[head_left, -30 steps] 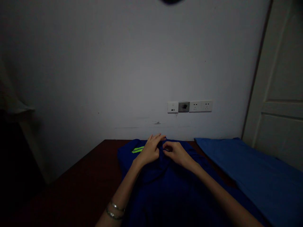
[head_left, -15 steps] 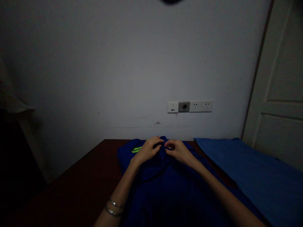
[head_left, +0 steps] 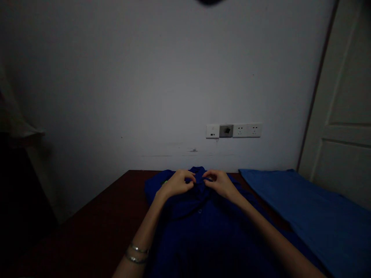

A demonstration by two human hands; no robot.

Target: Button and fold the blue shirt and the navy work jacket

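A dark blue work shirt (head_left: 188,239) lies spread in front of me, its collar (head_left: 198,169) towards the wall. My left hand (head_left: 179,182), with two silver bangles on its wrist, pinches the fabric just below the collar. Facing it, my right hand (head_left: 222,184) has thumb and index finger closed on the same part of the shirt front. The fingertips of both hands are a short gap apart. One round button (head_left: 199,211) shows lower on the front. A bit of yellow-green strip (head_left: 165,181) peeks out behind my left hand.
The shirt rests on a dark red-brown tabletop (head_left: 116,208) against a pale wall (head_left: 130,77). To the right lies a lighter blue cloth (head_left: 304,208). Sockets and a switch (head_left: 233,131) sit on the wall; a white door (head_left: 348,116) stands at the right.
My left hand has shifted slightly left, so the gap between the hands is a little wider. The button on the shirt front now shows, and less of the yellow-green strip is visible.
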